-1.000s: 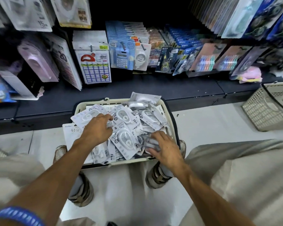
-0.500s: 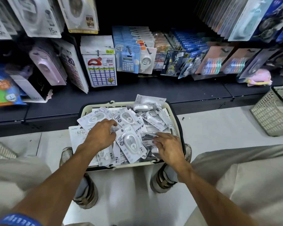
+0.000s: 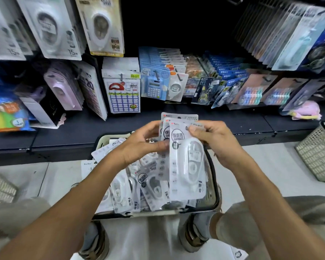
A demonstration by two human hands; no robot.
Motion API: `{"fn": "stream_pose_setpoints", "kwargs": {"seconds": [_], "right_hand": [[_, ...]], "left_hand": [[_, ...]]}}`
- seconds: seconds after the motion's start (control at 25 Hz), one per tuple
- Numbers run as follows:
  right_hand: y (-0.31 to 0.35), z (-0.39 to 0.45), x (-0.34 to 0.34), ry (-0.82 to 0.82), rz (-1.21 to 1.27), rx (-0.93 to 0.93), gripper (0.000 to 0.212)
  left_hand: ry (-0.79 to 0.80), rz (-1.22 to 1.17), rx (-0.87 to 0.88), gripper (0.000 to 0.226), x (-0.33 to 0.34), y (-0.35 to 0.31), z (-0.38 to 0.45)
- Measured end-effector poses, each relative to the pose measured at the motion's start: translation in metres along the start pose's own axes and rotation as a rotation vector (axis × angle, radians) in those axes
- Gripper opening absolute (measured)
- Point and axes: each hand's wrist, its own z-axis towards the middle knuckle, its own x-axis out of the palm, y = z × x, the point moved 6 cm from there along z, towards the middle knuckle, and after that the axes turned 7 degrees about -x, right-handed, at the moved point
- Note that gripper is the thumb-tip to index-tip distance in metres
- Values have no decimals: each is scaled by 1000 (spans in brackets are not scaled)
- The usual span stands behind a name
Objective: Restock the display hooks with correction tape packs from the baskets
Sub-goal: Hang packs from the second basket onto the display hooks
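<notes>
Your left hand and right hand both grip a fanned stack of correction tape packs, upright above the basket at 6 o'clock below the display hooks.

Even, bright overhead light on the floor; the shelf recess behind is black. Wide-angle bending and soft blur toward the edges; glare on hanging packs.

Held both forearms out ahead, converging. Curled left hand and right hand (thumbs forward) in pinching grips.
</notes>
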Motion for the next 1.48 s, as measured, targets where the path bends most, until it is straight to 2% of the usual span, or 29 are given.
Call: {"fn": "stream_pose_setpoints", "kwargs": {"seconds": [0.12,0.2,0.28,0.4,0.48,0.6,0.76,0.84,1.0,1.16,1.24,1.32,1.36,1.4,1.44,1.48], "right_hand": [[19,56,7,-132,202,94,25],[21,92,18,-175,303,201,12],[18,116,30,-195,349,307,16],[16,139,30,-229,397,342,19],[30,154,13,-288,363,243,23],[78,172,-11,-341,376,2,29],[147,187,8,-252,334,-231,25],[167,203,29,-262,249,-262,26],[179,237,53,-380,98,-206,42],[180,258,46,-412,-129,-174,31],[185,258,42,-427,-419,-139,40],[195,239,40,-549,-748,-195,43],[197,223,40,-626,-740,-289,37],[196,206,44,-626,-583,-400,32],[193,193,54,-501,-309,-466,30],[191,183,71,-286,-26,-444,30]], "left_hand": [[35,-221,-12,57,-13,-22,21],[33,-352,-42,71,-30,-27,37],[24,-448,-107,89,-39,-30,50],[-182,-394,-206,88,-55,-37,64],[-280,-291,-186,78,-76,-56,64],[-318,-158,-97,75,-119,-103,50],[-462,64,70,67,-183,-168,10],[-510,60,142,66,-202,-179,-6],[-578,-63,163,64,-204,-171,-20],[-597,-143,167,62,-206,-172,-30],[-585,-236,206,68,-208,-174,-36],[-559,-312,246,73,-203,-176,-35],[-549,-339,255,76,-197,-177,-32],[-546,-360,266,79,-191,-178,-28],[-554,-371,270,83,-186,-179,-23],[-558,-373,268,85,-179,-179,-18]]}}
